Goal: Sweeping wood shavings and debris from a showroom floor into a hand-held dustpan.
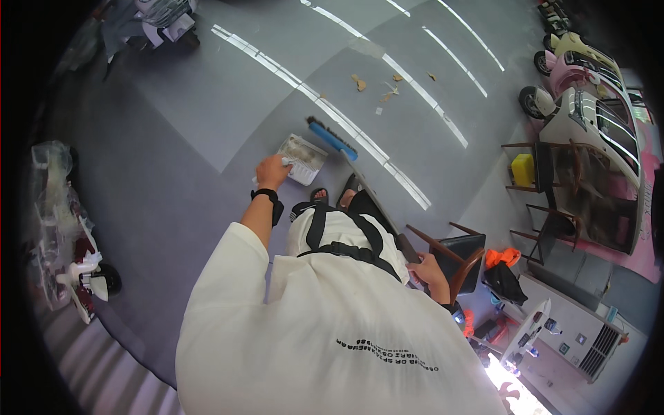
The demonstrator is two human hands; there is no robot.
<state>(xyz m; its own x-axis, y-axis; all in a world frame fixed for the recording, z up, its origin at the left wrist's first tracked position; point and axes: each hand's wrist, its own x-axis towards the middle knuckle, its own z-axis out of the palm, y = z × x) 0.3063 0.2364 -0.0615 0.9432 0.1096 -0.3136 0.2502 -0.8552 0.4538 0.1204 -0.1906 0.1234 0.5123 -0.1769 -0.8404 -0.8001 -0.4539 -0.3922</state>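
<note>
My left hand (272, 172), with a black band on its wrist, is closed around the white handle of a dustpan (309, 168). The dustpan is held low in front of my feet, with brownish dirt in its far part. At my right side, my right hand (430, 272) is wrapped round the upper end of a broom's long stick (377, 196). From there the stick slants forward to the blue broom head (333, 140), whose dark bristles lie on the floor just right of the dustpan.
Brown scraps (358, 82) and a small white piece (379, 111) lie on the grey floor ahead. A dark chair (453, 259) stands close by my right hand. Small vehicles (581, 114) line the right side; a plastic-wrapped one (59, 207) stands at left.
</note>
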